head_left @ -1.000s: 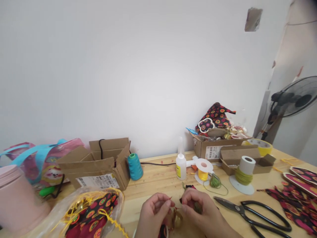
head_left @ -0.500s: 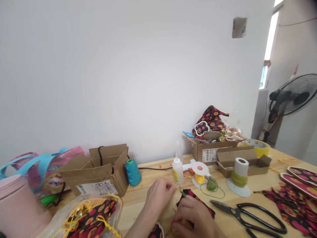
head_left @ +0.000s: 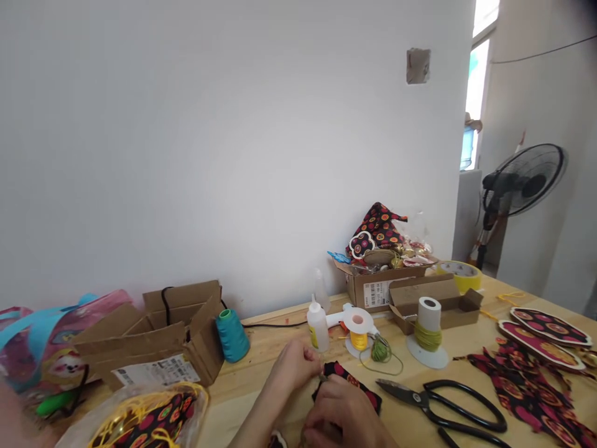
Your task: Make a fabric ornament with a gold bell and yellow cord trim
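My left hand (head_left: 297, 364) is closed in a pinch over the table, thumb against fingers; whatever is between its fingertips is too small to make out. Just right of it and lower, my right hand (head_left: 345, 410) is curled shut, its fingertips hidden. A folded black patterned cloth piece (head_left: 368, 394) lies partly beneath the right hand. A short greenish bit of cord (head_left: 323, 377) shows between the two hands. Under my wrists, at the bottom edge, a white-rimmed patterned piece (head_left: 278, 439) is partly visible. Black-handled scissors (head_left: 422, 398) lie open to the right of the cloth.
A white squeeze bottle (head_left: 318, 326), a yellow thread spool (head_left: 359, 340), a green cord spool (head_left: 428, 336) and a teal thread cone (head_left: 232, 336) stand behind. Cardboard boxes (head_left: 205, 348) line the wall. Patterned cloth scraps (head_left: 522, 379) lie right; a plastic bag (head_left: 77, 429) sits left.
My view has turned to the right, so everything appears further left. My hands are slightly closer together, and the greenish cord end between them shows less.
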`<state>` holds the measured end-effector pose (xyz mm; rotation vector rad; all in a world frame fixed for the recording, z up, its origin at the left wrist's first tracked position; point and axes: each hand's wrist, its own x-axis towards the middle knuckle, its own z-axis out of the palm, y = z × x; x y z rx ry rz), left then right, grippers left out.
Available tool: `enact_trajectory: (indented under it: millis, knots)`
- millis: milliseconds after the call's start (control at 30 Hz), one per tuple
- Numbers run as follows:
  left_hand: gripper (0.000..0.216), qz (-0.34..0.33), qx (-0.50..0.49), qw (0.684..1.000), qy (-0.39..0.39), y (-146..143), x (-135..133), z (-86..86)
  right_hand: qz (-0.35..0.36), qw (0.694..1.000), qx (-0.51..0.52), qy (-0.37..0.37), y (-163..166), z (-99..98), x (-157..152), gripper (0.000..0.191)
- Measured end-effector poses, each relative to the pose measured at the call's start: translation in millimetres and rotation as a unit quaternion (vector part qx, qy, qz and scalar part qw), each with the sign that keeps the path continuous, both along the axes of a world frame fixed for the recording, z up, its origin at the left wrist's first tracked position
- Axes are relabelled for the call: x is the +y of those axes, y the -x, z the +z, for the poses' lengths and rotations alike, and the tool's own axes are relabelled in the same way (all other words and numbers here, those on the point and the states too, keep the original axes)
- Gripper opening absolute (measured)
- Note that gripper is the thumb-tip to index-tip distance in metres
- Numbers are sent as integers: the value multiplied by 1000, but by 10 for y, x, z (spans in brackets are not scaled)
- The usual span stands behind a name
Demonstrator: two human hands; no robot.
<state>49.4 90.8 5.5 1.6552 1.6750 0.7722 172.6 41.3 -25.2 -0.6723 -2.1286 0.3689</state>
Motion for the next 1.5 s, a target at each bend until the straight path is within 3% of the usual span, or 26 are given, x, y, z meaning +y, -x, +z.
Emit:
enact_trajectory:
  millis: [200,233,300,367,500,633,833,1033,1300,1500]
  knots:
    - [18,50,-182,979,-79,482,-353,427,-2,997,40,69,-34,59,-16,8]
    - [19,67,-233,965,-101,564,-447,494,-4,995,49,82,-35,72,-23,8]
    - [17,86,-402,905,-113,664,-622,552,-7,992,67,105,-25,79,-37,9]
    - [19,84,-474,875,-59,661,-754,483,-3,988,82,130,-3,66,-46,10]
    - [24,80,-472,873,96,478,-851,121,9,973,98,211,35,59,-54,9]
    - [33,35,-458,883,94,362,-847,-99,-1,955,98,279,31,133,-66,13]
    - [35,78,-457,884,68,328,-886,-96,-16,932,116,343,-5,213,-74,16]
    - [35,106,-440,889,69,311,-910,-86,-19,898,156,412,-64,149,-31,18]
    - [37,102,-434,890,95,321,-907,-139,39,871,196,449,-67,136,-34,22]
    - [37,45,-473,868,142,312,-900,-186,131,843,253,457,-89,126,-24,22]
